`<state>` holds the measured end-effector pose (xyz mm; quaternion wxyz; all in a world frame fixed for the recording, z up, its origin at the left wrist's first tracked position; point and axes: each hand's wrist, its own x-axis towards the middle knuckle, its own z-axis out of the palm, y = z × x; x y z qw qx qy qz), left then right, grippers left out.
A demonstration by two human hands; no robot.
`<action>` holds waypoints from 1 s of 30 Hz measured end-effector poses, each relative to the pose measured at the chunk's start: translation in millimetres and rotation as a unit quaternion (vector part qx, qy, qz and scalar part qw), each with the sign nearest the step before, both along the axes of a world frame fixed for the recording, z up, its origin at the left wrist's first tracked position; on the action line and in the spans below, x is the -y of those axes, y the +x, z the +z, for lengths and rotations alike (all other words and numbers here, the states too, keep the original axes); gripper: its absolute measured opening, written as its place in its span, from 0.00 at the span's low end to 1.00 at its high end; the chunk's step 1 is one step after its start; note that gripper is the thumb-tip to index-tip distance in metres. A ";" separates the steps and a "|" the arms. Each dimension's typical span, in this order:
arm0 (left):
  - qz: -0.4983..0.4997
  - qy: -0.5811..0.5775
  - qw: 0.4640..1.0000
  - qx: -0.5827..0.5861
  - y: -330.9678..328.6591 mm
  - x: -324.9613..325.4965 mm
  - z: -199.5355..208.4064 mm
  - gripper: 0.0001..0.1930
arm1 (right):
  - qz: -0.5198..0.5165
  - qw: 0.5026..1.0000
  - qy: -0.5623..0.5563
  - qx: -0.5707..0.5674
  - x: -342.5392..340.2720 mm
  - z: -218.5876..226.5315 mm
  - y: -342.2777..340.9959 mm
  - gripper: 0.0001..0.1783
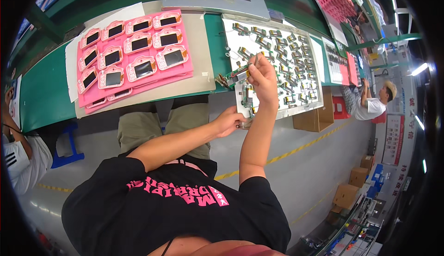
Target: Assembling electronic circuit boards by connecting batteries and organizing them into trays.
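Observation:
My right hand [263, 81] is raised over the near left part of a white tray [232, 24], its fingers pinched on a small part I cannot make out. Just left of those fingers are several green circuit boards [237, 76], bunched at the tray's left edge; whether the hand touches them is unclear. My left hand [229, 122] is at the tray's near left corner, fingers curled against the edge; I cannot tell whether it grips the rim or a small part. Rows of small circuit boards with wires [289, 78] cover the tray.
To the left, a pink foam sheet [185, 68] carries several pink-framed screen units [138, 43] on a grey board [201, 80]. A grey metal panel [215, 8] stands behind. A cardboard box [319, 117] is below the tray. Other people sit at the far right and far left.

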<state>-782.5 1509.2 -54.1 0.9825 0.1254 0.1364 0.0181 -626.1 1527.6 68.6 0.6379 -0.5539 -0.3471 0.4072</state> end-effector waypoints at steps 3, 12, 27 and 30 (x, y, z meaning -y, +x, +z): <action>0.001 0.003 1.000 0.002 -22.4 -10.3 -3.4 0.25 | 0.005 1.000 -0.008 0.001 -4.3 0.5 -15.9 0.05; -0.029 0.063 0.998 0.013 -63.4 -51.5 2.9 0.23 | -0.029 1.000 0.001 0.007 -35.4 16.6 -45.5 0.05; 0.307 0.678 0.663 -0.084 -68.9 -177.6 108.3 0.14 | -0.042 0.993 0.082 -0.069 -62.0 61.3 -42.7 0.04; 0.079 0.610 0.786 -0.060 -62.1 -189.5 114.2 0.14 | -0.095 0.990 0.103 -0.013 -55.9 62.7 -38.9 0.03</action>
